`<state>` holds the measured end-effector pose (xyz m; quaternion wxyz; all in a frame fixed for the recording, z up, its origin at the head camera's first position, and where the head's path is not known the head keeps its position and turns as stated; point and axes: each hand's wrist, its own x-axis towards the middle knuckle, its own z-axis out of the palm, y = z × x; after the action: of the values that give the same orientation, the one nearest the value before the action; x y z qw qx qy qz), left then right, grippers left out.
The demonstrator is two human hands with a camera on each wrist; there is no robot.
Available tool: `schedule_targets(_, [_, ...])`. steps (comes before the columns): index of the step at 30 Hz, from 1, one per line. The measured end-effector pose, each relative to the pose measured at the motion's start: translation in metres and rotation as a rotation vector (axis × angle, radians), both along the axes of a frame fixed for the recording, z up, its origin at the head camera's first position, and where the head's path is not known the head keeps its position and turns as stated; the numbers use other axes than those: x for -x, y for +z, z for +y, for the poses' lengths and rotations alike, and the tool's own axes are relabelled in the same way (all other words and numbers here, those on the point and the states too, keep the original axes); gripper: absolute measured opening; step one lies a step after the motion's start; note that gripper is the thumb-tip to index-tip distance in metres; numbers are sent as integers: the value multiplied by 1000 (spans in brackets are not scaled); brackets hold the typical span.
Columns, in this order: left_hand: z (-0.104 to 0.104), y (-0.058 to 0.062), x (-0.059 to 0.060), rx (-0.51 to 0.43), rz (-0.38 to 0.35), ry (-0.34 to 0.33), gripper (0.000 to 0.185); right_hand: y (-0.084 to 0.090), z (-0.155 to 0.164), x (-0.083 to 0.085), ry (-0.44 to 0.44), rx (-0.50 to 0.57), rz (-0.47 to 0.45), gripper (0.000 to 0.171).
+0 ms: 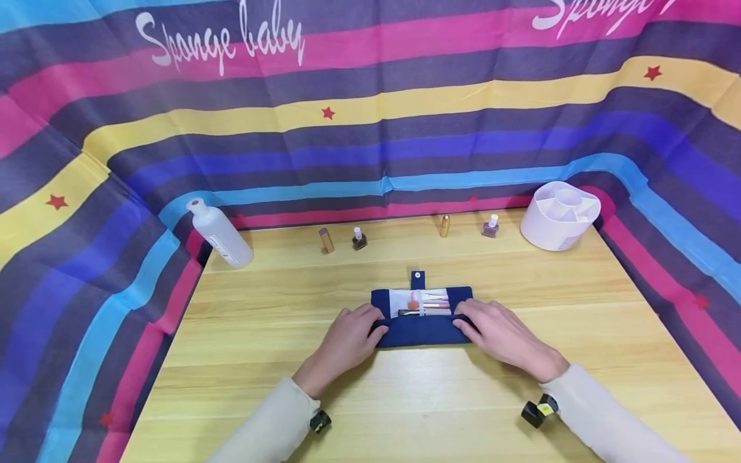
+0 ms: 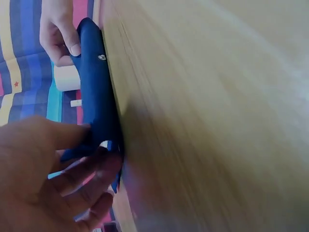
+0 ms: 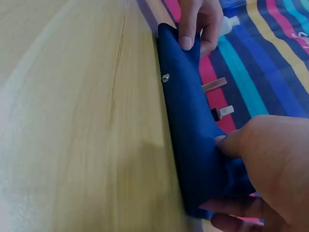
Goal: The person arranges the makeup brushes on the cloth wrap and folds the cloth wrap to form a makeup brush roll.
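A dark blue brush pouch (image 1: 421,318) lies at the centre of the head view on the wooden table (image 1: 405,399), its lower flap folded up over the bottom half so that only the upper part of the makeup brushes (image 1: 425,304) shows through the opening, with a snap tab (image 1: 417,278) sticking out at the top edge. The left hand (image 1: 347,337) grips the pouch's left end, fingers curled over the folded edge and thumb tucked beneath, and the right hand (image 1: 500,334) grips the right end the same way; holding both ends at once appears to keep the fold even and the brushes trapped inside. In the left wrist view the pouch's blue edge runs up the left of the frame against the table, with a snap stud (image 2: 102,57) on its outer face and the fingers (image 2: 79,181) pinching its near end. The right wrist view shows the same from the other side. Along the far edge of the table, in the upper part of the head view, stand a white bottle (image 1: 219,233), two gold tubes (image 1: 327,240), two small nail polish bottles (image 1: 359,238) and a white compartmented organiser (image 1: 558,215), all well apart from the pouch, before a striped cloth backdrop (image 1: 370,128).
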<state>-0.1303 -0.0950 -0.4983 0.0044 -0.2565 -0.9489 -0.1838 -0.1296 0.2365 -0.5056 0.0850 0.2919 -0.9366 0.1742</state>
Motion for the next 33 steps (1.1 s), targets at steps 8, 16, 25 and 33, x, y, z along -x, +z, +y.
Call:
schedule_targets(8, [2,-5,3,95,31,27,24,-9,0,3,-20,33,3,19])
schedule_targets(16, [-1,-6,2,191,152,-197,34,-20,13,0,200,-4,166,20])
schedule_targets(25, [-7,1,-2,161,134,-278,43,-13,28,-9,182,65,1,33])
schedule_targets(33, [2,-2,20,-119,-141,-8,26,-6,19,7,-4,261,-228,26])
